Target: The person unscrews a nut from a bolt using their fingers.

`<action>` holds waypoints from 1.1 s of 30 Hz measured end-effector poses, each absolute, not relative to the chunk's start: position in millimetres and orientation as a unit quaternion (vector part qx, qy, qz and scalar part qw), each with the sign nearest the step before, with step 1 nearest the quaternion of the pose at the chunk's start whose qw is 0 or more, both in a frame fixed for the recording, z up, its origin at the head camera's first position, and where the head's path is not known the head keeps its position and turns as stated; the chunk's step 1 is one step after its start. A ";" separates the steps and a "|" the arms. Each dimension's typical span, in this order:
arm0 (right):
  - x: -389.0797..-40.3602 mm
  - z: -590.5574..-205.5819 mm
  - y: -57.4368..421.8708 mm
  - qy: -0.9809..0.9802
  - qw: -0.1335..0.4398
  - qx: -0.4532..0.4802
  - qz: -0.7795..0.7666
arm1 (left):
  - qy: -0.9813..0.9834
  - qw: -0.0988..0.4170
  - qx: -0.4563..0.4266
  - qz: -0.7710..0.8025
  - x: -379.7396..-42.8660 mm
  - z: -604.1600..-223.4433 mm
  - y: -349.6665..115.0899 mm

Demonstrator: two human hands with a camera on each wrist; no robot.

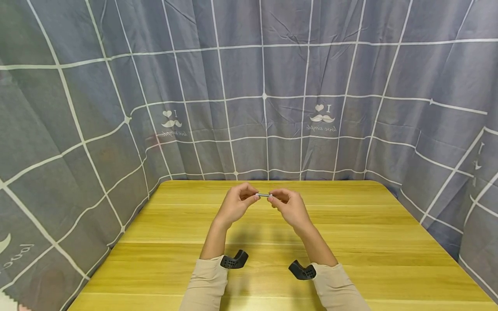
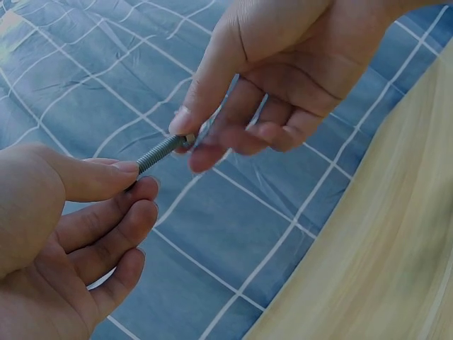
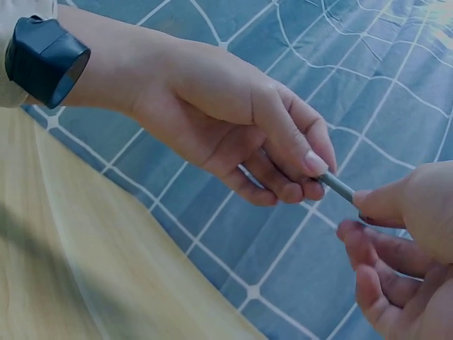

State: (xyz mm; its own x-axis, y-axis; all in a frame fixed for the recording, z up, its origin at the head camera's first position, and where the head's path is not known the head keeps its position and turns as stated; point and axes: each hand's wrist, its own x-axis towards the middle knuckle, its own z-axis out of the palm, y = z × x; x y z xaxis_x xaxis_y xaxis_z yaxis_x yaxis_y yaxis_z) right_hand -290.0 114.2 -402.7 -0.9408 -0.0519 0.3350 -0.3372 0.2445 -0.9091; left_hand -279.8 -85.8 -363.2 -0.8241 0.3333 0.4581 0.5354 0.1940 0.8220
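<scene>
A grey threaded bolt [image 2: 157, 154] spans the gap between both hands, held up over the far part of the table. My left hand [image 1: 234, 204] pinches one end between thumb and index finger; its other fingers are bent loosely below, seen close in the left wrist view. At the opposite end, my right hand [image 1: 290, 209] has its thumb and finger on a small nut-like piece [image 2: 188, 140], mostly hidden by the fingertips. In the right wrist view the bolt [image 3: 338, 187] slants down from the left thumb to the right thumb.
The wooden table [image 1: 163, 250] lies beneath both forearms. A grey curtain [image 1: 241, 77] with white grid lines surrounds its back and sides. Black camera mounts, one on the left wrist [image 1: 234, 260] and one on the right wrist [image 1: 302, 270], jut inward from the sleeves.
</scene>
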 end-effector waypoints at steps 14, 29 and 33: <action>-289.9 -401.0 116.3 -0.749 0.127 0.139 0.635 | -0.766 0.082 -0.281 -0.572 -282.6 -364.4 -86.4; -290.4 -402.6 116.3 -0.742 0.104 0.154 0.643 | -0.757 0.071 -0.273 -0.590 -284.4 -366.5 -87.1; -289.9 -402.7 116.3 -0.737 0.109 0.158 0.649 | -0.760 0.071 -0.274 -0.585 -283.8 -366.2 -87.2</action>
State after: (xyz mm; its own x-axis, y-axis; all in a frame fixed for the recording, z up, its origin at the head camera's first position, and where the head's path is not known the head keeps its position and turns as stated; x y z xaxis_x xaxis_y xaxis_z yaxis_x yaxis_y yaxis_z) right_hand -289.9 116.3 -402.7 -0.9263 -0.0912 0.3656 -0.3742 0.1087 -0.9210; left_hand -283.8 -87.2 -366.2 -0.8393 0.3340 0.4290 0.5000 0.1644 0.8503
